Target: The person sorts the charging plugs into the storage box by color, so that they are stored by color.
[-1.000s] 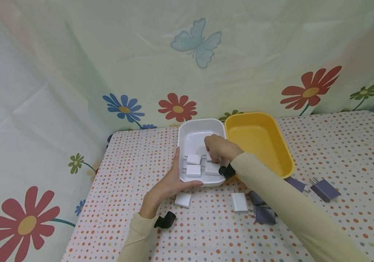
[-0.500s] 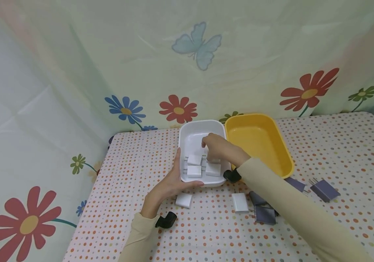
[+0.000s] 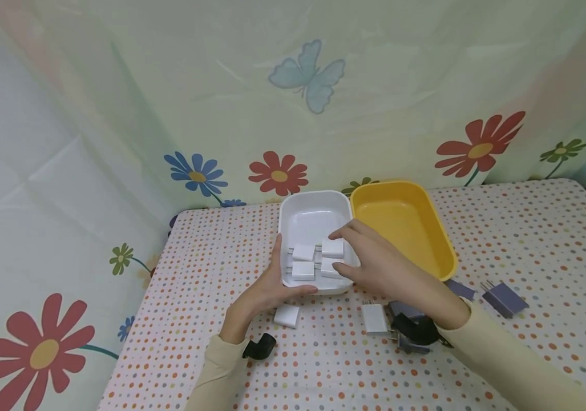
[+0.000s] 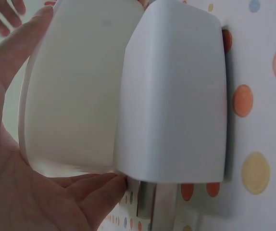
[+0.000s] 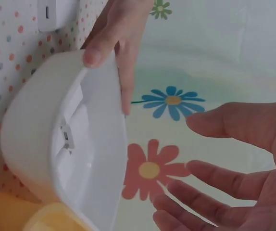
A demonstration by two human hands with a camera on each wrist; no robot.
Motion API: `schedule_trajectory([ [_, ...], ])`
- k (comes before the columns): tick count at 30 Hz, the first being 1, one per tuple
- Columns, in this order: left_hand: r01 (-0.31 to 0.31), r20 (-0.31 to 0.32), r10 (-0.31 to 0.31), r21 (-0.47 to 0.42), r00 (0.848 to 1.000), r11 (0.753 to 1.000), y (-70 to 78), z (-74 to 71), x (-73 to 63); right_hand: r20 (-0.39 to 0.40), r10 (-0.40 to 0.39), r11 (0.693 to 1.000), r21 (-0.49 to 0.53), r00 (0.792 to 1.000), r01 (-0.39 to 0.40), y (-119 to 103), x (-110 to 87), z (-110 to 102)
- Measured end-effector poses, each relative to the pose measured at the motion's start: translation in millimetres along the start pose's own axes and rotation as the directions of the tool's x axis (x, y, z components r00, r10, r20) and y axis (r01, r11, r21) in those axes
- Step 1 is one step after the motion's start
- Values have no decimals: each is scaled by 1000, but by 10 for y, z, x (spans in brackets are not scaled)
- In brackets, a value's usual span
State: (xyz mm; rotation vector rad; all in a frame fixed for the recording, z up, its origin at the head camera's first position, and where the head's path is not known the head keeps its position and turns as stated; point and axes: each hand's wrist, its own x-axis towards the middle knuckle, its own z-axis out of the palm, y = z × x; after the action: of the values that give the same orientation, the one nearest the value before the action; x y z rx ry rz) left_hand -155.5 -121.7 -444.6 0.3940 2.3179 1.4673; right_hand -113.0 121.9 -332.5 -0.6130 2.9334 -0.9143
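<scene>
My left hand (image 3: 267, 285) holds the near left corner of a white plastic tray (image 3: 315, 197), its thumb on the front rim and its fingers along the left side. Inside the tray, several white phone chargers (image 3: 303, 270) lie in two rows toward the near end, prongs pointing left. My right hand (image 3: 375, 257), empty, hovers over the tray's right side with thumb and fingers spread apart; in the right wrist view its fingers (image 5: 215, 175) show nothing between them. Another white charger (image 4: 176, 96) lies on the cloth just outside the tray, near the left thumb.
A yellow tray (image 3: 400, 228) stands against the white tray's right side. In front lie a white charger (image 3: 375, 318) and several dark purple chargers (image 3: 505, 299), some partly hidden under the right wrist. A dotted cloth (image 3: 210, 245) covers the table; a flowered curtain (image 3: 221, 103) hangs behind.
My right hand has let go of a white charger in the tray and drawn back toward the right and nearer, its fingers spreading. The left hand stays on the tray.
</scene>
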Motion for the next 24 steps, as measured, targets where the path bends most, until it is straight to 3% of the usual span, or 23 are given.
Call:
schedule_trajectory([
  [5, 12, -8, -12, 38, 1000, 999, 0, 10, -2, -75, -8, 1000, -9, 997, 8, 131, -399, 86],
  [11, 43, -29, -41, 88, 999, 995, 19, -10, -23, -54, 102, 995, 11, 993, -102, 351, -753, 320],
  [17, 34, -23, -33, 76, 999, 997, 26, -12, -23, -49, 185, 981, 63, 982, -181, 440, -902, 547],
  [24, 32, -17, -31, 59, 999, 998, 36, -5, -26, 3, 253, 967, 27, 967, -253, 448, -909, 718],
])
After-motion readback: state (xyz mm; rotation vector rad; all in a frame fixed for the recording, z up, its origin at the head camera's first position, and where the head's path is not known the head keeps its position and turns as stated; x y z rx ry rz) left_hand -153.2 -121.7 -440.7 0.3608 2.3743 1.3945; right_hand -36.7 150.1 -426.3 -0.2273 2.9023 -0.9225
